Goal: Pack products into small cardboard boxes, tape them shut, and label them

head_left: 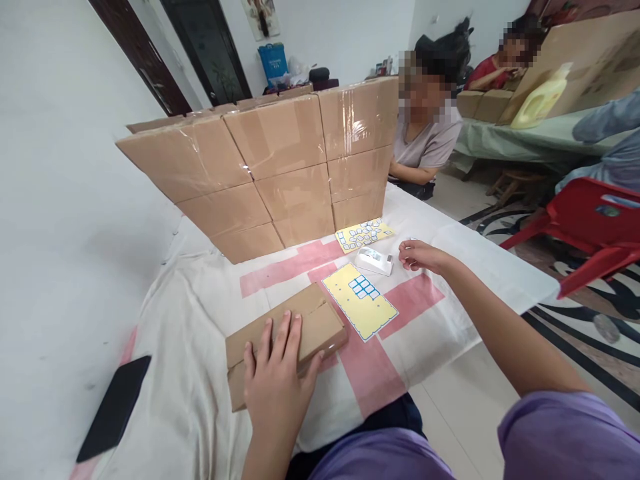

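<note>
My left hand (277,373) lies on a closed brown cardboard box (305,320), its fingers stretched over the top and the thumb along the near edge. Past the box's right end is a yellow card (367,317) with a block of white, blue-edged squares. My right hand (420,257) hovers to the right of a small white dispenser-like object (374,261). Its fingers are curled together, and whatever they hold is too small to make out. Another yellow card (365,235) with scattered white squares lies behind that object, at the foot of the box wall.
A wall of stacked, taped cardboard boxes (295,193) rises across the far side of the cloth-covered table (440,213). A black phone-like slab (115,410) rests at left. Another person (425,133) sits behind the wall; a red chair (595,227) stands at right.
</note>
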Demonstrator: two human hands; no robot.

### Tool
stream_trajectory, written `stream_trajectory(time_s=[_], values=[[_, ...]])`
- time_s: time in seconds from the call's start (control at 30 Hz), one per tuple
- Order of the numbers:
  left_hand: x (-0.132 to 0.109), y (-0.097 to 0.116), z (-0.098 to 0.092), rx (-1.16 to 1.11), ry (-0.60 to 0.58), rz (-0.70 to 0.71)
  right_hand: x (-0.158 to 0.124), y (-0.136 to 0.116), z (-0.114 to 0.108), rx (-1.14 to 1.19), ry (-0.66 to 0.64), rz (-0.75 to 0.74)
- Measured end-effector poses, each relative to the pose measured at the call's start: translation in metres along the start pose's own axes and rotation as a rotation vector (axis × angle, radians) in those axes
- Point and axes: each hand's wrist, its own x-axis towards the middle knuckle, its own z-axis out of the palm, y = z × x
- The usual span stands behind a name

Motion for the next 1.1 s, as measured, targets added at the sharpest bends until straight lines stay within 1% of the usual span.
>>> stream_trajectory(time_s=[0.27, 0.53, 0.63, 0.83, 1.1], values=[[0.001, 0.000, -0.001, 0.000, -0.006, 0.007, -0.005, 0.004, 0.012, 0.097, 0.060, -0.104], [0.001, 0.000, 0.000, -0.014, -0.006, -0.001, -0.001, 0.021, 0.024, 0.229, 0.211, -0.224], [0.002, 0.001, 0.000, -0.024, 0.000, -0.008, -0.001, 0.027, 0.030, 0.280, 0.242, -0.281], [0.001, 0.002, 0.001, -0.012, 0.018, -0.003, 0.007, 0.041, 0.037, 0.401, 0.235, -0.364], [0.002, 0.002, 0.000, -0.014, 0.007, -0.013, 0.015, 0.054, 0.035, 0.528, 0.175, -0.419]])
